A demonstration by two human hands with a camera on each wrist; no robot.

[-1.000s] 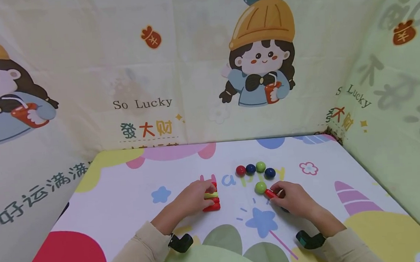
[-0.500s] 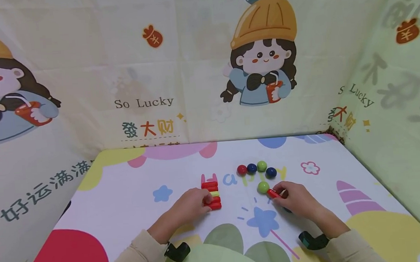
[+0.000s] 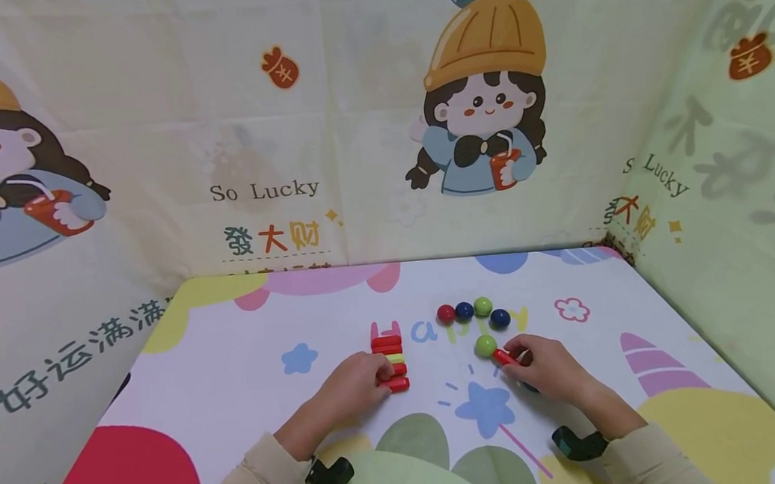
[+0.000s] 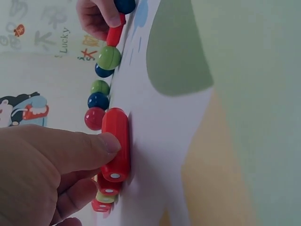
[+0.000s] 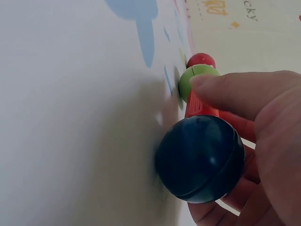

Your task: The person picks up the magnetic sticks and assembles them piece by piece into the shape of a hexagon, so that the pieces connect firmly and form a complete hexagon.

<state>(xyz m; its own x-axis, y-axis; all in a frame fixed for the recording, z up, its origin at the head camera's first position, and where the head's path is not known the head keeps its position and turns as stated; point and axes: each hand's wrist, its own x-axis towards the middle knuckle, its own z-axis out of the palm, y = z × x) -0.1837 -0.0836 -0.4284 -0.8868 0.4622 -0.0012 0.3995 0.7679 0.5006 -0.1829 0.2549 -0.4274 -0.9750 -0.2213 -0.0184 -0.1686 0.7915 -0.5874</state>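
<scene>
My left hand (image 3: 353,387) pinches the nearest red rod (image 4: 117,160) of a small stack-like row, thumb on its upper side. Beyond it lie more red rods (image 3: 386,341) and a yellow-green rod (image 3: 396,358), side by side; a small gap parts the pinched one from them. In my right hand (image 3: 545,366) is another red rod (image 5: 200,104), held between thumb and fingers. A green ball (image 3: 485,346) sits at its far end and a dark blue ball (image 5: 202,160) at its near end, mostly hidden by the hand in the head view.
Beyond the right hand, a red ball (image 3: 446,314), a blue ball (image 3: 463,311), a green ball (image 3: 483,306) and another blue ball (image 3: 500,319) lie in a curved line. The table (image 3: 237,402) has a printed cover; a patterned cloth wall (image 3: 366,123) rises behind it.
My left hand has drawn back from over the row to its near end, and the nearest red rod has shifted slightly towards me, away from the others. The right hand has barely moved.
</scene>
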